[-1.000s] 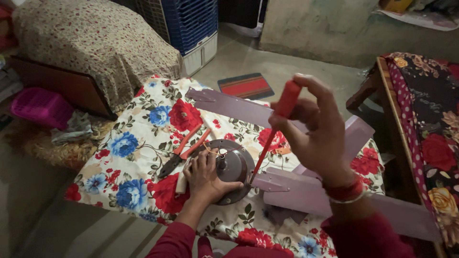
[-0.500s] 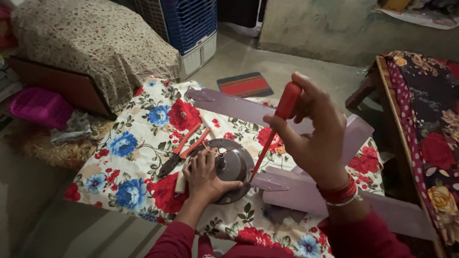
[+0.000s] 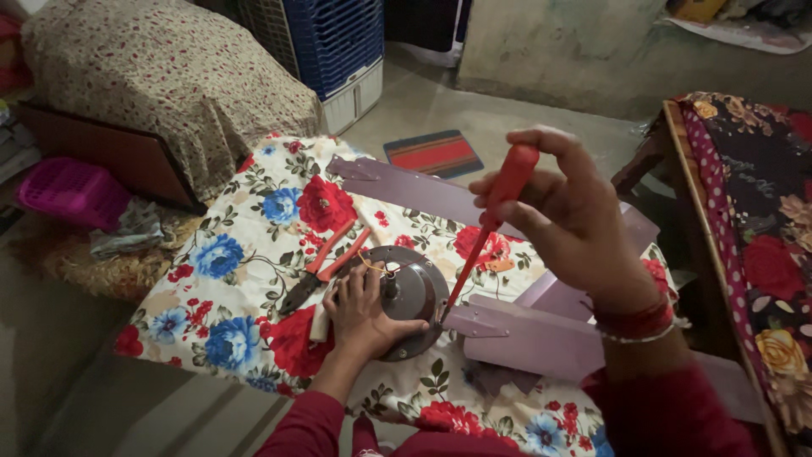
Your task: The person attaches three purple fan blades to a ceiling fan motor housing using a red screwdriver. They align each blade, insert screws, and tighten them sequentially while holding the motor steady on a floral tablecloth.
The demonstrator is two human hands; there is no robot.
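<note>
— Head view, where and what?
— Ceiling fan motor hub (image 3: 404, 298) on a floral cloth (image 3: 237, 254), mauve blades (image 3: 524, 338) attached. Left hand (image 3: 364, 315) spread flat on the hub, fingers apart, steadying. Right hand (image 3: 562, 211) clamped on a red screwdriver (image 3: 486, 228), tip at the blade bracket.
— Handling?
— Probably heavy, rigid metal; best gripped at the hub, not the thin blades. Red pliers (image 3: 326, 267) just beside.

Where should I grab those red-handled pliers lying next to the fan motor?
Take the pliers by the two red handles, coming from above at the far end. The handles point away and lie bare on the cloth, while the dark jaws end sits close to the left hand.
</note>
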